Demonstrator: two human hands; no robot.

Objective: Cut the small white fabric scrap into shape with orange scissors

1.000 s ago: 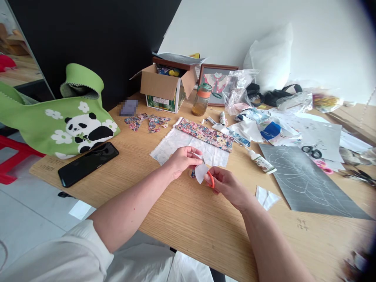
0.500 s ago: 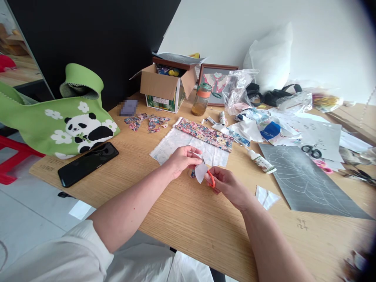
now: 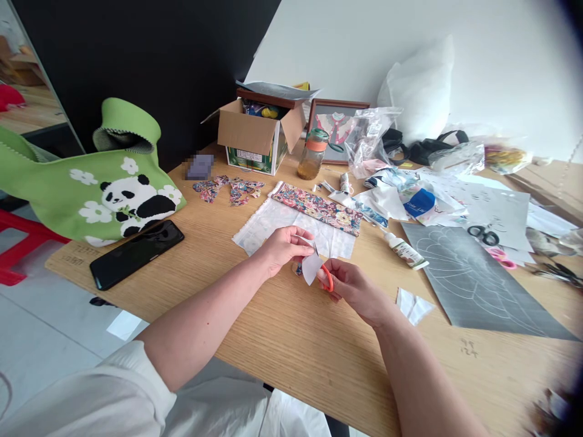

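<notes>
Between finger and thumb, my left hand (image 3: 288, 247) pinches a small piece with a pale, whitish face (image 3: 310, 269); whether it is paper or cloth I cannot tell. Orange-handled scissors (image 3: 328, 278) are in my right hand (image 3: 348, 282), their blades at the upper edge of that piece, near my left fingertips. A bit of floral fabric (image 3: 299, 269) shows just below my left fingers. Beyond my hands lies a folded floral cloth (image 3: 319, 209), with its white underside (image 3: 259, 227) spread on the wooden table.
A black phone (image 3: 136, 255) and a green panda bag (image 3: 91, 200) are on the left. Cut floral pieces (image 3: 243, 191), an open carton (image 3: 250, 130) and a bottle (image 3: 313, 155) stand behind. At right are a glue bottle (image 3: 407, 250), a grey patterned sheet (image 3: 473, 279) and black-handled scissors (image 3: 483, 234).
Both hands stay in nearly the same place. The pale piece and the orange-handled scissors have shifted only very slightly.
</notes>
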